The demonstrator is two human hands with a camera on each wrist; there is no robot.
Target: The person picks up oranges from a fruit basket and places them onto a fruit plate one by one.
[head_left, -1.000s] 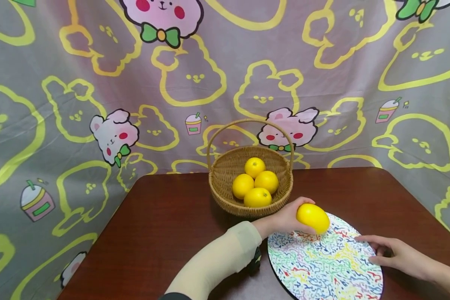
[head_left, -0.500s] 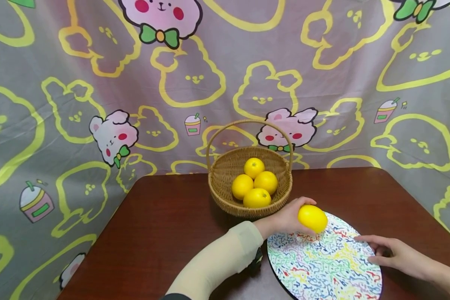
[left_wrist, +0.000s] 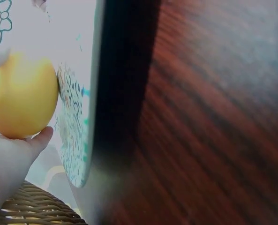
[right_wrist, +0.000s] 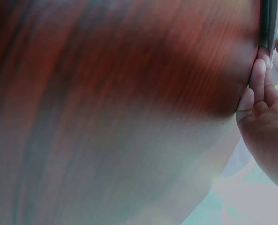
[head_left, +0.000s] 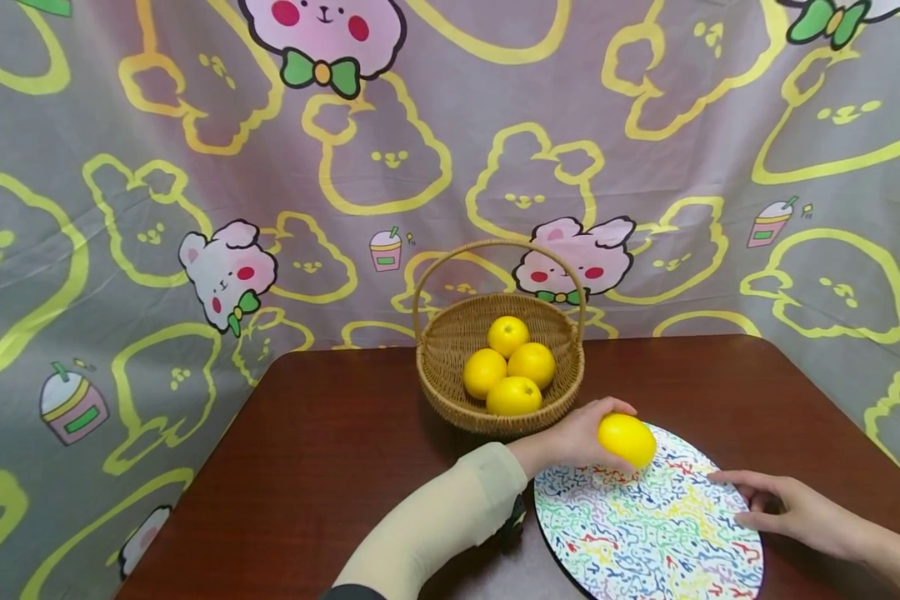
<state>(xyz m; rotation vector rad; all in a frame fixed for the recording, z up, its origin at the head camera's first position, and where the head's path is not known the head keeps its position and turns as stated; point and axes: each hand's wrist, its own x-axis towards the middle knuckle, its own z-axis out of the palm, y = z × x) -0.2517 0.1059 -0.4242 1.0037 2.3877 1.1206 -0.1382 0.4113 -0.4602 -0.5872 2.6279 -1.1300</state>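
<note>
My left hand point(head_left: 588, 435) grips a yellow citrus fruit point(head_left: 627, 442) over the far left part of a round board point(head_left: 667, 525) covered in multicoloured squiggles. In the left wrist view, the fruit point(left_wrist: 26, 96) appears to touch the board's face, with the thumb and fingers around its sides. At the board's right rim, my right hand point(head_left: 802, 510) has its thumb and index finger on the edge. The right wrist view shows other fingers point(right_wrist: 258, 77) of that hand curled under the board's edge point(right_wrist: 271, 28).
Behind the left hand, a wicker basket point(head_left: 450, 400) with a tall arched handle holds several yellow fruits point(head_left: 513, 396). The brown wooden table point(head_left: 330, 450) reaches a patterned cloth backdrop point(head_left: 390, 292). A dark gap point(left_wrist: 122, 84) shows between board and tabletop.
The fruit has turned slightly in my left hand and shifted a little, looking rounder than a second ago. My right hand, the board and the basket stay in place.
</note>
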